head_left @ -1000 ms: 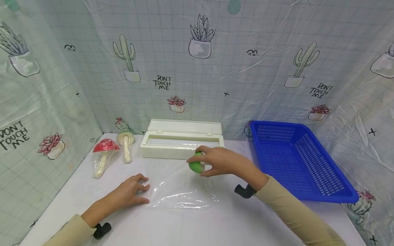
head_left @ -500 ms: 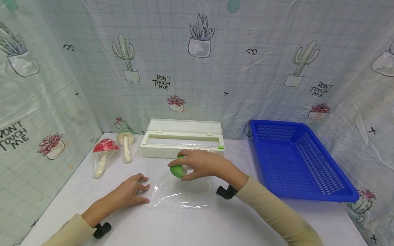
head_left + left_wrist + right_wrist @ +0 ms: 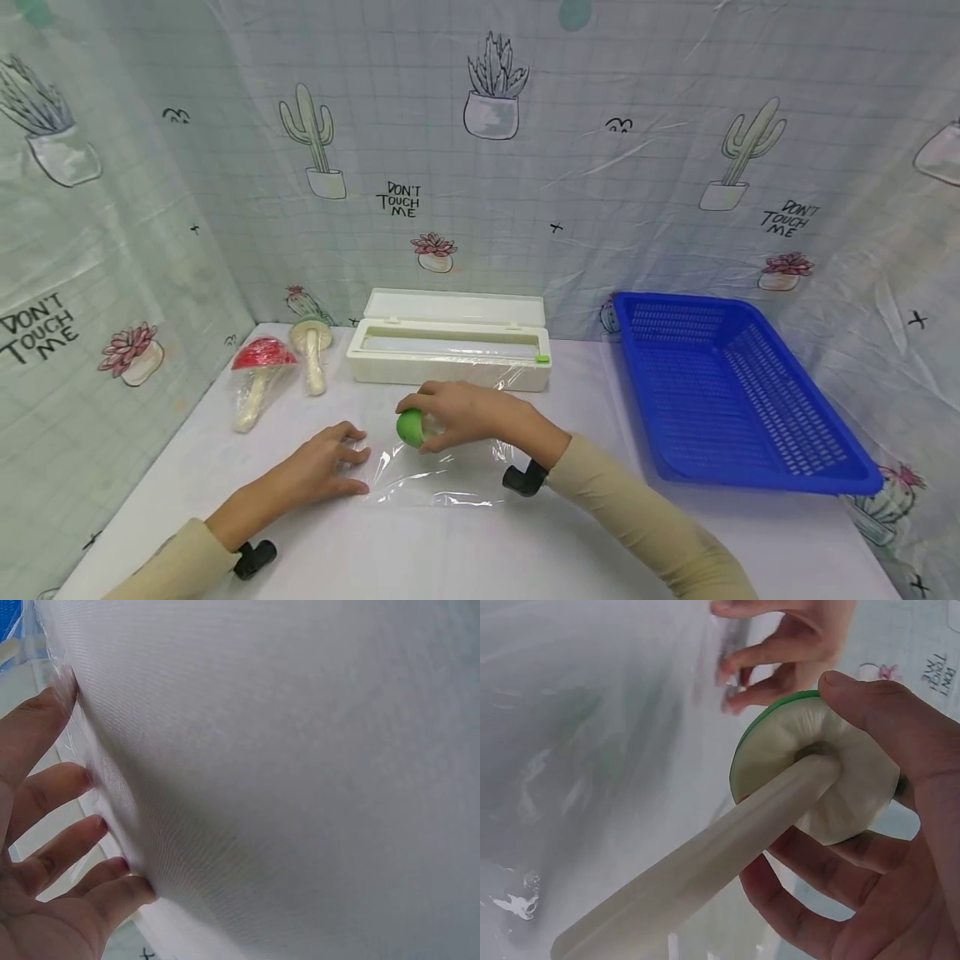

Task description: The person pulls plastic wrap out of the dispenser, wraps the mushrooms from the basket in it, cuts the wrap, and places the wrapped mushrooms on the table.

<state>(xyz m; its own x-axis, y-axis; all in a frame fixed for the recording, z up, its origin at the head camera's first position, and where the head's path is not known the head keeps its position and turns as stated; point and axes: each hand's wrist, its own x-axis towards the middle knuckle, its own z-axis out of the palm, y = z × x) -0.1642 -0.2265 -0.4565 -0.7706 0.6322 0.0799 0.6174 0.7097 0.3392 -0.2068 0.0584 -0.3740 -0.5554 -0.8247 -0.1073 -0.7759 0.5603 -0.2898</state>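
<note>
My right hand (image 3: pixel 468 414) grips a green-capped toy mushroom (image 3: pixel 712 855) by its cap, above a sheet of cling film (image 3: pixel 450 487) spread on the table. In the right wrist view the mushroom's pale stem points away from the palm over the film. At the film's left edge my left hand (image 3: pixel 322 464) rests with spread fingers; in the left wrist view its fingertips (image 3: pixel 94 825) touch the white table surface along the film. Behind the film stands a white cling film dispenser (image 3: pixel 450 368) with its lid raised.
To the left lie a red-capped mushroom (image 3: pixel 264 354) wrapped in film and another pale-stemmed mushroom (image 3: pixel 313 367) beside it. A blue plastic basket (image 3: pixel 652 400) stands at the right. A printed curtain (image 3: pixel 562 183) rises behind the table.
My right hand has carried the green-capped mushroom leftward and slightly nearer, from in front of the dispenser to over the film's left part. The left hand has stayed in place.
</note>
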